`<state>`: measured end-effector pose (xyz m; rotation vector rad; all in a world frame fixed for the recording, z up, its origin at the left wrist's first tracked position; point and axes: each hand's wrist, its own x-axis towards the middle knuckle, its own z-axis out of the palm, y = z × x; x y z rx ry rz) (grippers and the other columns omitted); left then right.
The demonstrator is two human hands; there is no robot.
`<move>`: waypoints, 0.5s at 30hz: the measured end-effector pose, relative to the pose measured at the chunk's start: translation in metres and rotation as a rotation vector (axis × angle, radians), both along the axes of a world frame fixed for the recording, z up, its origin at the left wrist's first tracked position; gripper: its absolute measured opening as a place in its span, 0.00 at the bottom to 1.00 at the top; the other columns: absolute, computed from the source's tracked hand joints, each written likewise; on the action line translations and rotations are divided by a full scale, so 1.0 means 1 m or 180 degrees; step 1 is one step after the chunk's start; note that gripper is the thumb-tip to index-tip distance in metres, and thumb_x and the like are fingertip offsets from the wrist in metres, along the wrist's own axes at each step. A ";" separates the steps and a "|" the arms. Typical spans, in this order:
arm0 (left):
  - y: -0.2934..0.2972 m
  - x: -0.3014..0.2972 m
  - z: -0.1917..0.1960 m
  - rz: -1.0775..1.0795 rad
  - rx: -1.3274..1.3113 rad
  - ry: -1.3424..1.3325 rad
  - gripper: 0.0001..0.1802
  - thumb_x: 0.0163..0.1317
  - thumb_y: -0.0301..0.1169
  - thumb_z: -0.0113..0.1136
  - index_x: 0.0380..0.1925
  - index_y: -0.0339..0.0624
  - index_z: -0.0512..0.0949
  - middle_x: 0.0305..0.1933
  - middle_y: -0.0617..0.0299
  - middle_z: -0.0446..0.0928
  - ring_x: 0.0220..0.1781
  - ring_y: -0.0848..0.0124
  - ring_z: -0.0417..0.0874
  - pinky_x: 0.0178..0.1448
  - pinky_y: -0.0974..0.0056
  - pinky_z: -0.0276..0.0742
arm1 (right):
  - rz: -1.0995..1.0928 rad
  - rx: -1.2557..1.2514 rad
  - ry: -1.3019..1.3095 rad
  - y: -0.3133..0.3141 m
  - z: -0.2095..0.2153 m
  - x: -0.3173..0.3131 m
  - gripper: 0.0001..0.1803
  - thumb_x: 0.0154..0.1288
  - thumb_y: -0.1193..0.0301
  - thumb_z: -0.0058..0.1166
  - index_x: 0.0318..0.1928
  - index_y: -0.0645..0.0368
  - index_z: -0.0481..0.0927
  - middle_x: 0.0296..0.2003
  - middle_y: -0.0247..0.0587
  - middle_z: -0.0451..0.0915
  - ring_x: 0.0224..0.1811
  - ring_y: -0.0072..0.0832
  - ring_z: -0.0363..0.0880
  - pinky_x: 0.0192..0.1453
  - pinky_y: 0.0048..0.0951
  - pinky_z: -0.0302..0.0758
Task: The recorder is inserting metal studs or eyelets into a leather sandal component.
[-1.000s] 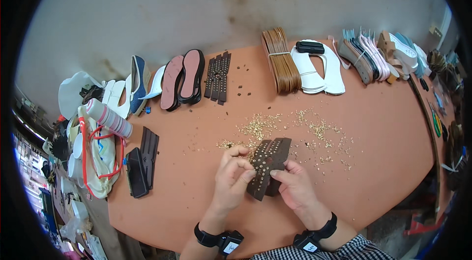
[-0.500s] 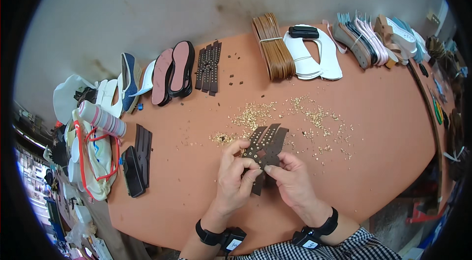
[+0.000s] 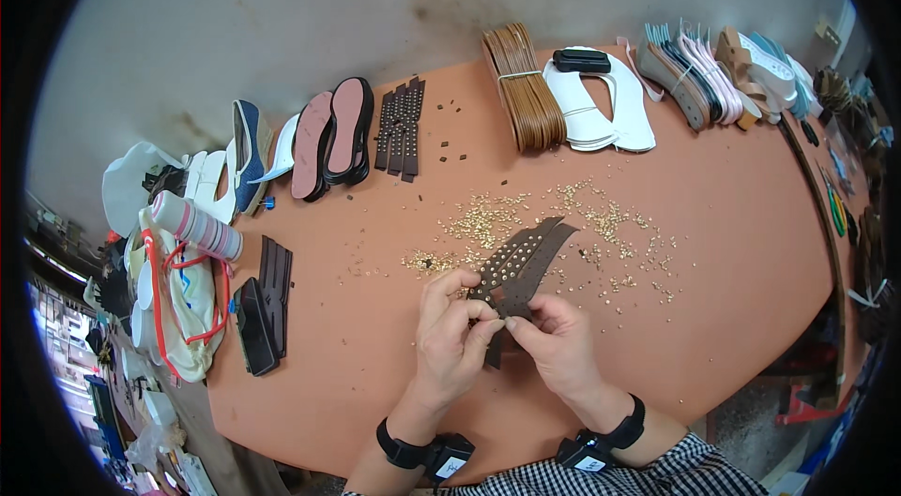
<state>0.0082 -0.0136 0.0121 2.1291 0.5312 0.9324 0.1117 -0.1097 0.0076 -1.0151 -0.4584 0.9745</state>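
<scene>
Between my two hands, above the near middle of the table, is a dark brown studded shoe upper (image 3: 519, 263) with cut-out straps. Rows of small gold studs run along its left straps. My left hand (image 3: 452, 332) is closed on the left edge, thumb and forefinger pinched near the lower middle. My right hand (image 3: 560, 341) is closed on the right side, its thumb tip meeting the left fingertips. Whatever is pinched between the fingertips is too small to make out. Just beyond the upper, loose gold studs (image 3: 483, 219) lie scattered over the tabletop.
On the brown table (image 3: 657, 383), finished studded straps (image 3: 401, 130) lie by pink-topped soles (image 3: 347, 135). A bundle of brown strips (image 3: 526, 92) and white cut pieces (image 3: 633, 111) stand at the back. Dark trays (image 3: 255, 327) and a red-trimmed bag (image 3: 188, 327) are left; shoe parts (image 3: 676, 88) line the right.
The upper has turned, its far strap ends swinging to the right and spreading over more of the loose studs. My hands stay nearly in place, fingertips drawn closer together.
</scene>
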 end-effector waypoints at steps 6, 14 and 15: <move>-0.005 0.004 -0.002 0.0016 -0.1166 -0.0451 0.05 0.48 0.20 0.61 0.24 0.38 0.74 0.46 0.55 0.68 0.49 0.66 0.70 0.53 0.62 0.66 | -0.0095 -0.0115 -0.0066 0.001 -0.002 -0.002 0.11 0.59 0.82 0.48 0.44 0.68 0.74 0.35 0.35 0.77 0.33 0.16 0.76 0.34 0.17 0.76; -0.009 0.004 -0.020 -0.0228 -0.3149 -0.1309 0.15 0.49 0.14 0.59 0.37 0.36 0.69 0.37 0.58 0.74 0.37 0.74 0.76 0.43 0.71 0.74 | -0.0107 -0.0366 -0.0215 0.002 -0.005 -0.002 0.09 0.58 0.82 0.49 0.41 0.68 0.75 0.33 0.34 0.77 0.31 0.15 0.75 0.33 0.15 0.74; -0.010 0.006 -0.019 -0.0215 -0.3114 -0.1388 0.18 0.49 0.14 0.59 0.40 0.36 0.68 0.37 0.57 0.75 0.37 0.74 0.77 0.43 0.71 0.75 | -0.0130 -0.0312 -0.0142 0.003 -0.003 -0.003 0.09 0.58 0.82 0.49 0.41 0.68 0.75 0.33 0.34 0.77 0.31 0.15 0.75 0.34 0.16 0.74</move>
